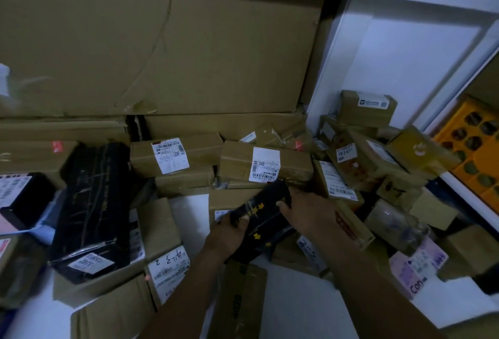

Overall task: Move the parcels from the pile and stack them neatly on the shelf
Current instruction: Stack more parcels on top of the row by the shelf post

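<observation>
A long black parcel point(263, 210) with yellow print and clear tape lies tilted above the pile, held at both ends. My left hand point(229, 233) grips its near lower end. My right hand point(305, 210) grips its far upper end, thumb on top. Around it spreads a pile of brown cardboard parcels with white labels, such as one labelled box point(266, 163) just behind the black parcel and another point(172, 153) to its left. A white shelf edge point(464, 190) runs down the right side.
A very large flat carton point(162, 49) stands against the back wall. A big black parcel point(91, 211) lies at the left in an open box. An orange crate point(475, 149) sits on the right shelf. White floor point(297, 309) shows between parcels near my arms.
</observation>
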